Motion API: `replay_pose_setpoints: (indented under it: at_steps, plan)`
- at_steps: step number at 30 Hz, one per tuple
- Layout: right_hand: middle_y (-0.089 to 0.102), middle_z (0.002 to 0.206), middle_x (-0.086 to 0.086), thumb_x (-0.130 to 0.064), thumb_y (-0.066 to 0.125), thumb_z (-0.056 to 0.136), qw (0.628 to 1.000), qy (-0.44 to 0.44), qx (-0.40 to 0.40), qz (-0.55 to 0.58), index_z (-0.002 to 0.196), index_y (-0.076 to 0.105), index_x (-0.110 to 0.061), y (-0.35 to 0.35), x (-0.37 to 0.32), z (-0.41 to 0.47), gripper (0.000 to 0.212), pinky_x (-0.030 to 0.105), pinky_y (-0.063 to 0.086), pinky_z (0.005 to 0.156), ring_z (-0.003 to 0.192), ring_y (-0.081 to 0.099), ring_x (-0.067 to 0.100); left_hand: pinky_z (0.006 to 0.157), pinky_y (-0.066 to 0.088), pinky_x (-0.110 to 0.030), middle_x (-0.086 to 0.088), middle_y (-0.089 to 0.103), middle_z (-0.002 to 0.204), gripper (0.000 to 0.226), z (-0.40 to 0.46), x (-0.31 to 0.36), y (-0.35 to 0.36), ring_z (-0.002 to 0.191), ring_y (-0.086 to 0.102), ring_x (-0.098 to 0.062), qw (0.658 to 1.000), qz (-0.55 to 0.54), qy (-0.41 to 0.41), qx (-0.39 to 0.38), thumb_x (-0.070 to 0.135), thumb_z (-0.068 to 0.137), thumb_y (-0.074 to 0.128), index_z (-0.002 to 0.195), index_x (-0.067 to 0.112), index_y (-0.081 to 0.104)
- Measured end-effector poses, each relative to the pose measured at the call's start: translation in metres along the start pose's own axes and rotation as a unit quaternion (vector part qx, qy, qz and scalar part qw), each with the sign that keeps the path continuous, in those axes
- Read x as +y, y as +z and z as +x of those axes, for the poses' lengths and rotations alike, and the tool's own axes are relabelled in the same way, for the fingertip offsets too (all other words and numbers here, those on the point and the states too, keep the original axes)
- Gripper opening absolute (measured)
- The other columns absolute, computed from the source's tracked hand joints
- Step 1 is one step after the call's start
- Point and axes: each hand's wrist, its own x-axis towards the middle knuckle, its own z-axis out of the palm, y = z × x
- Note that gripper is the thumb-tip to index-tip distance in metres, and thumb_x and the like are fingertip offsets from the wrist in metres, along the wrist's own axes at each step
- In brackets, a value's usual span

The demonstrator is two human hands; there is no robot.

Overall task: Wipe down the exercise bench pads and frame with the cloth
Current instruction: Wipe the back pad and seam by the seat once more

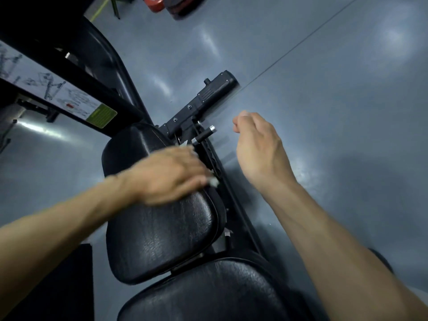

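A black padded seat pad [159,232] of the exercise bench runs up the middle, with a second black pad [208,295] below it. My left hand [169,177] lies blurred over the seat pad's upper right edge, pressing a white cloth [214,181] that peeks out under the fingers. The black bench frame [208,98] with a chrome-tipped adjustment pin [203,135] extends beyond the pad. My right hand [259,147] hovers in the air to the right of the frame, fingers loosely curled, holding nothing.
A black machine beam with an instruction sticker [58,93] crosses the upper left. The grey glossy floor [324,112] spreads to the right. A red weight plate [154,3] lies at the top edge.
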Motion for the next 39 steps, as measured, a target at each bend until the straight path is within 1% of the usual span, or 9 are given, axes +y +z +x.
replay_pose_setpoints:
  at_steps: [3,6,9,15,19,22,28,33,39]
  plan:
    - [0.057,0.128,0.012,-0.023,0.011,0.095,0.999,-0.028,0.017,-0.005,0.126,0.057,-0.005,0.003,-0.001,-0.007,0.059,0.037,0.037,0.092,0.117,0.050,0.031,0.113,0.036,-0.043,0.005,0.070,0.117,0.054,0.001,-0.015,-0.001,0.115,0.060,-0.023,0.996,0.000,-0.077,0.036,0.047,0.111,0.021,0.123,0.022,0.068]
    - [0.064,0.105,-0.001,-0.030,0.025,0.107,1.000,-0.003,0.000,-0.005,0.103,0.060,-0.015,-0.002,-0.003,-0.003,0.038,0.032,0.035,0.083,0.104,0.052,0.024,0.117,0.032,-0.042,0.005,0.068,0.118,0.045,0.004,0.051,0.010,0.117,0.057,-0.022,0.999,-0.017,0.004,0.026,0.043,0.111,0.029,0.119,0.022,0.068]
    - [0.064,0.107,0.000,-0.028,0.030,0.107,1.000,0.001,-0.008,-0.014,0.096,0.057,-0.018,-0.005,-0.006,-0.001,0.031,0.031,0.034,0.081,0.101,0.052,0.023,0.121,0.027,-0.041,0.006,0.066,0.118,0.041,0.005,0.083,0.014,0.120,0.057,-0.023,0.994,0.019,0.109,-0.018,0.045,0.110,0.034,0.113,0.024,0.070]
    - [0.067,0.124,0.004,-0.032,0.029,0.108,1.000,-0.015,0.003,-0.028,0.116,0.065,-0.014,-0.007,-0.005,-0.006,0.041,0.035,0.040,0.100,0.117,0.056,0.024,0.112,0.039,-0.040,0.003,0.071,0.119,0.056,0.008,0.037,0.003,0.117,0.061,-0.024,0.999,0.006,-0.034,0.038,0.052,0.110,0.024,0.121,0.020,0.070]
    - [0.067,0.121,0.003,-0.031,0.029,0.108,0.999,-0.011,0.005,-0.038,0.111,0.064,-0.015,-0.013,-0.004,-0.005,0.039,0.038,0.041,0.103,0.116,0.056,0.026,0.124,0.024,-0.043,0.004,0.062,0.136,0.045,-0.013,0.093,0.017,0.139,0.047,-0.023,0.996,0.028,0.085,0.013,0.048,0.108,0.035,0.123,0.022,0.069]
    - [0.066,0.119,0.003,-0.030,0.028,0.108,0.999,-0.021,0.004,-0.044,0.109,0.063,-0.014,-0.013,-0.004,-0.008,0.038,0.038,0.041,0.101,0.115,0.056,0.026,0.126,0.020,-0.046,0.005,0.062,0.136,0.042,-0.010,0.086,0.021,0.139,0.047,-0.023,0.987,0.073,0.146,-0.008,0.046,0.109,0.035,0.121,0.026,0.070]
    - [0.065,0.123,0.005,-0.028,0.027,0.108,0.997,-0.037,-0.003,-0.062,0.114,0.063,-0.012,-0.010,-0.004,-0.012,0.039,0.040,0.041,0.103,0.118,0.054,0.028,0.119,0.032,-0.043,0.004,0.068,0.109,0.045,0.009,0.078,0.017,0.113,0.061,-0.025,0.997,0.022,0.030,0.065,0.046,0.111,0.032,0.107,0.022,0.070]
    - [0.065,0.120,0.004,-0.027,0.025,0.109,0.996,-0.048,-0.007,-0.078,0.112,0.062,-0.012,-0.008,-0.002,-0.011,0.040,0.035,0.041,0.097,0.114,0.054,0.025,0.127,0.015,-0.051,0.012,0.061,0.139,0.042,-0.026,0.097,0.037,0.152,0.030,-0.016,0.991,0.042,0.117,0.044,0.043,0.112,0.036,0.126,0.024,0.070]
    - [0.065,0.123,0.006,-0.026,0.025,0.109,0.993,-0.065,-0.019,-0.099,0.115,0.062,-0.010,0.005,-0.002,-0.017,0.041,0.039,0.041,0.101,0.117,0.054,0.028,0.127,0.013,-0.053,0.009,0.038,0.162,0.045,-0.048,0.106,0.056,0.158,0.011,-0.021,0.992,0.057,0.066,0.089,0.040,0.112,0.032,0.136,0.021,0.065]
